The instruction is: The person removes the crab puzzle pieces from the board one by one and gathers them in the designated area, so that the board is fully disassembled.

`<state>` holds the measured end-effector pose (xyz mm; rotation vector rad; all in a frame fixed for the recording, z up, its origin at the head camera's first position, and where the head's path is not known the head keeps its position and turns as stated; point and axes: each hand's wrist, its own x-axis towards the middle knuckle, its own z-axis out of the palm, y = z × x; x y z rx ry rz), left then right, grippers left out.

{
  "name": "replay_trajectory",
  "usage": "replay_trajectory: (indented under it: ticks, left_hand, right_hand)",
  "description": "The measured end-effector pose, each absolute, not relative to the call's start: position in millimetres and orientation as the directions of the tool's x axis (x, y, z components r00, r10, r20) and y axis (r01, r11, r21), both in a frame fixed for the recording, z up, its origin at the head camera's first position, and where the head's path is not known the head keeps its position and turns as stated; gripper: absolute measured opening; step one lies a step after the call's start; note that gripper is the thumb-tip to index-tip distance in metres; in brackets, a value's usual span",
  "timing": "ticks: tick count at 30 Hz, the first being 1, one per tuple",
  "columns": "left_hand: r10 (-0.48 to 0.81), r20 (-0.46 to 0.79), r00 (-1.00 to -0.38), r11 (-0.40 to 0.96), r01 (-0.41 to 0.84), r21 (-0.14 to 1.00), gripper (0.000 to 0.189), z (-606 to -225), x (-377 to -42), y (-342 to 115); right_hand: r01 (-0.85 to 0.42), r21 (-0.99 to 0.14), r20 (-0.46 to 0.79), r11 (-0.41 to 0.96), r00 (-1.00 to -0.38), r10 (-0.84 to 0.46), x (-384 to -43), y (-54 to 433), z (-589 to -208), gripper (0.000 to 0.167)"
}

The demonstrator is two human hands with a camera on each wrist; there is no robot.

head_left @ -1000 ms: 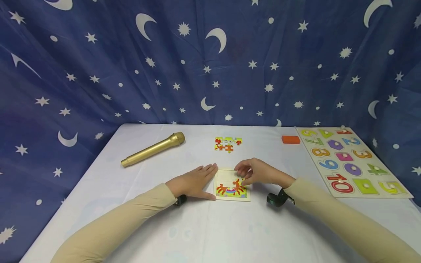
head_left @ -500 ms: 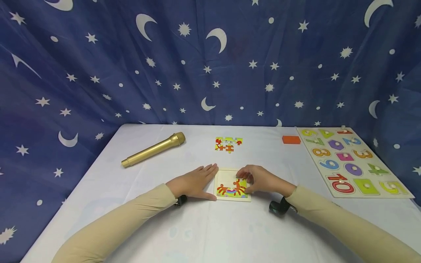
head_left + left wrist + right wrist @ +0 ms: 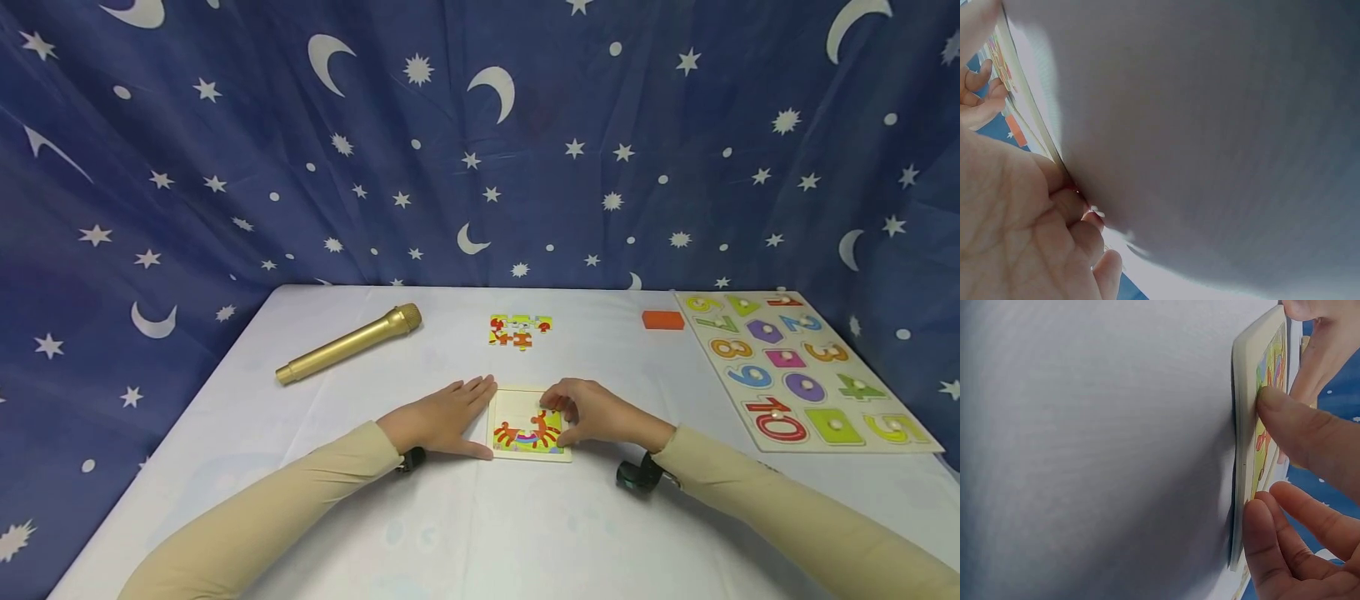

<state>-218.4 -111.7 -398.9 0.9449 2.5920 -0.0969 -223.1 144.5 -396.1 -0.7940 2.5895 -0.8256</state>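
Note:
In the head view a small square wooden puzzle tray (image 3: 504,388) lies on the white tabletop. Its lower part bears fitted pieces showing an orange animal and a rainbow (image 3: 527,437); bare wood shows in the upper left. My left hand (image 3: 442,417) lies with straight fingers along the tray's left side, thumb at the lower left corner. At the right side, my right hand (image 3: 600,414) has its thumb and curled fingertips on a yellow-edged puzzle piece (image 3: 553,417), which it partly covers. The right wrist view shows the thumb (image 3: 1275,400) on the picture and fingertips near the tray's rim.
Several loose puzzle pieces (image 3: 520,329) lie beyond the tray. A gold microphone (image 3: 348,342) rests at the left, an orange block (image 3: 663,320) at the back right. A number-and-shape puzzle board (image 3: 806,375) occupies the right; a blue starry curtain (image 3: 480,142) hangs behind.
My right hand has shifted slightly right and lower, bringing the yellow-edged piece down at the tray's right side. My left hand has stayed in place.

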Motion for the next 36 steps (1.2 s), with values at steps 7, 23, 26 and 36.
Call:
replay_trajectory:
  ticks: [7,23,26,36]
  left_hand:
    - [0.607,-0.376,-0.7,0.771,0.634,0.066,0.102,-398,-219,-112]
    - [0.611,-0.372,-0.699,0.769,0.635,0.069,0.103,-400,-219,-113]
    - [0.616,-0.369,-0.696,0.765,0.64,0.068,0.102,-401,-219,-113]
    - [0.613,-0.371,-0.697,0.766,0.639,0.066,0.102,-400,-219,-112]
  right_hand:
    - [-0.418,-0.601,-0.113,0.681,-0.799,-0.59,-223,144,-395,0.052]
    - [-0.424,-0.629,-0.113,0.651,-0.779,-0.617,-228,144,-399,0.052]
    - [-0.413,-0.655,-0.108,0.633,-0.778,-0.619,-230,146,-402,0.052]
    - [-0.366,-0.712,-0.146,0.6,-0.758,-0.635,-238,154,-406,0.047]
